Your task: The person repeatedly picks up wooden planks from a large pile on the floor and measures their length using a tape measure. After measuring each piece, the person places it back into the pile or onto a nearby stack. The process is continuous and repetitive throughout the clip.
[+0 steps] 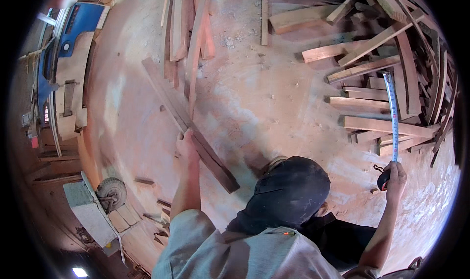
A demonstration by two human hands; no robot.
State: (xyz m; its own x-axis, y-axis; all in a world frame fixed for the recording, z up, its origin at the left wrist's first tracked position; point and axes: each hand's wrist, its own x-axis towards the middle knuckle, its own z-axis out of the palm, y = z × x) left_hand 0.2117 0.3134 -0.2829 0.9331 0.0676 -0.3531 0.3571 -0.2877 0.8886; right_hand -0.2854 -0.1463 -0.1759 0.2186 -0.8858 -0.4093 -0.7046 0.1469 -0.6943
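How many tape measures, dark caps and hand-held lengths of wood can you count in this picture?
Tape measure, in the right hand: 1
Dark cap, on the head: 1
Length of wood, held in the left hand: 1
Total: 3

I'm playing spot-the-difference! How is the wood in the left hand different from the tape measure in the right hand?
The wood is brown; the tape measure has a pale, marked blade. The wood slants across the picture, while the tape measure's blade points nearly straight up it. The wood is thick; the tape measure's blade looks thin. Both stretch out long and narrow.
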